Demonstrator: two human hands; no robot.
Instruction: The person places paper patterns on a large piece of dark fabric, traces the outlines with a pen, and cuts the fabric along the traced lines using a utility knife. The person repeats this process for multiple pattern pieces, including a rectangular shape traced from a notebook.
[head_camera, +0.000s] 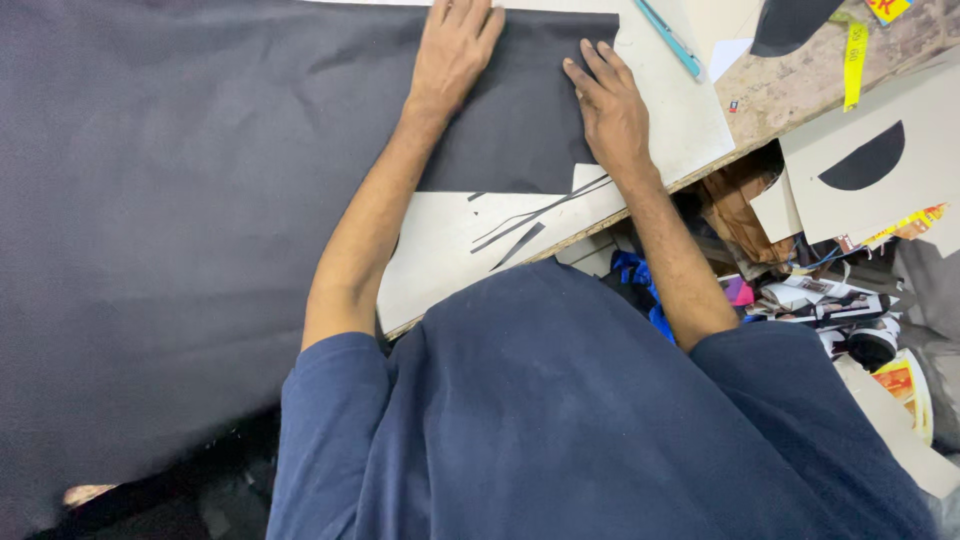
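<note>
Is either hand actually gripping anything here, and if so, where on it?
Nothing is gripped. Both hands lie flat, palms down, on the dark fabric: the left hand near its far edge, the right hand near its right edge, pressing it against the table.

Two hands, the left hand (455, 45) and the right hand (608, 100), both flat on one big dark cloth (180, 200). One pale board (450, 240) with a few thin dark scraps (525, 225). One blue pen (668, 37), one yellow tape (855, 62), one card with a dark half circle (862, 160).
</note>
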